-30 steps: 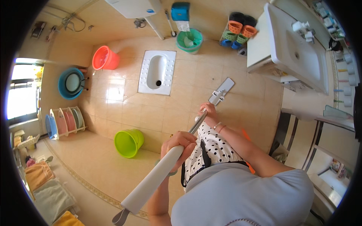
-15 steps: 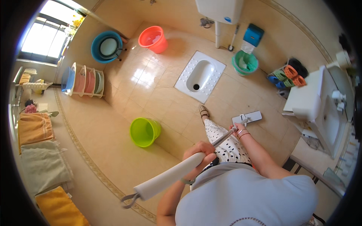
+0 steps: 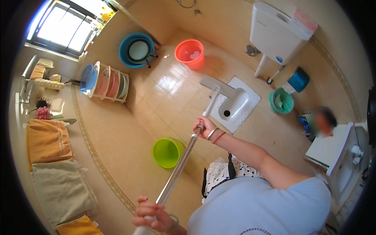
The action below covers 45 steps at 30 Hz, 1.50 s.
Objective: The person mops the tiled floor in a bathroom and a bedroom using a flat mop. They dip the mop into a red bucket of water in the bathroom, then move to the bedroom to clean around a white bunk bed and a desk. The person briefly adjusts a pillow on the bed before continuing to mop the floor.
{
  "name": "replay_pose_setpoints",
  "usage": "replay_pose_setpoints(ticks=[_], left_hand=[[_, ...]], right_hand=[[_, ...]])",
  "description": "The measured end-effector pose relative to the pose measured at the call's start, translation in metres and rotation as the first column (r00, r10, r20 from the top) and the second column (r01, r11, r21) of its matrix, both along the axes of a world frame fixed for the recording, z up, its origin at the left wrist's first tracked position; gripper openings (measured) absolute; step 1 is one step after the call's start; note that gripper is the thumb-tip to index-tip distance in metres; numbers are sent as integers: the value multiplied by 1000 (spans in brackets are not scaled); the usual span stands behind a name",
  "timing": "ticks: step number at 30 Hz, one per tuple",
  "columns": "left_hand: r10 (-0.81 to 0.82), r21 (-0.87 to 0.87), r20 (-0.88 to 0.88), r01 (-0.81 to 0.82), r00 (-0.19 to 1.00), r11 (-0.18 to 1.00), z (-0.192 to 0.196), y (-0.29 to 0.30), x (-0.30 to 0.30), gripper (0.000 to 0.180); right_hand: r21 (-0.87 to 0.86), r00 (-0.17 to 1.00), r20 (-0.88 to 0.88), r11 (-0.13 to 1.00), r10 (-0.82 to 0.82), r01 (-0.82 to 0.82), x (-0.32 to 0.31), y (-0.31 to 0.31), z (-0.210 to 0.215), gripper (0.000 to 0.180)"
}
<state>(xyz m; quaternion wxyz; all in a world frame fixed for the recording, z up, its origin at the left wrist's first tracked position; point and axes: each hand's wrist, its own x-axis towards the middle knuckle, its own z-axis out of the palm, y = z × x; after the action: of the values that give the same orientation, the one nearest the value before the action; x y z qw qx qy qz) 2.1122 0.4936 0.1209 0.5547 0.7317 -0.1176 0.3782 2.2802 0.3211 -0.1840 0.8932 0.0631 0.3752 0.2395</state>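
Observation:
My right hand point(image 3: 204, 126) grips the metal pole of a flat mop point(image 3: 182, 158) near its lower part. At the lower left, my left hand point(image 3: 152, 216) is round the mop's white handle near the top, its fingers slightly apart. The pole slants from the lower left up toward the squat toilet. The mop's grey-white flat head point(image 3: 217, 86) appears at the upper left side of the white squat toilet point(image 3: 242, 103), overlapping its edge; I cannot tell whether it touches the floor.
A green bucket point(image 3: 167, 152) stands left of the pole. Beyond are a red bucket point(image 3: 190, 54) with water, blue basin point(image 3: 137, 50) and basin rack point(image 3: 107, 82). A lined bin point(image 3: 281, 101) and washbasin point(image 3: 346, 160) are at right; towels point(image 3: 64, 190) hang at left.
The mop head has swung from the floor at my right to beside the squat toilet. My right hand reaches forward and left; my left hand has moved down and left. The view has shifted.

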Motion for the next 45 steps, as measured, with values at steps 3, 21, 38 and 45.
replay_pose_setpoints(ticks=[3,21,38,45], left_hand=[[-92,-200,70,104,993,974,-15,10,-4,25],[-44,-224,-267,-18,963,974,-103,175,198,41],[-589,-203,-102,562,802,802,-57,209,473,26],[-674,-107,-290,677,680,729,-95,144,615,23]], right_hand=[[240,987,163,970,7,-47,76,27,30,25],[-270,964,44,932,262,-241,297,177,-49,24],[-95,992,93,992,-79,88,442,201,-34,27],[-420,992,75,906,99,-59,522,152,-81,24]])
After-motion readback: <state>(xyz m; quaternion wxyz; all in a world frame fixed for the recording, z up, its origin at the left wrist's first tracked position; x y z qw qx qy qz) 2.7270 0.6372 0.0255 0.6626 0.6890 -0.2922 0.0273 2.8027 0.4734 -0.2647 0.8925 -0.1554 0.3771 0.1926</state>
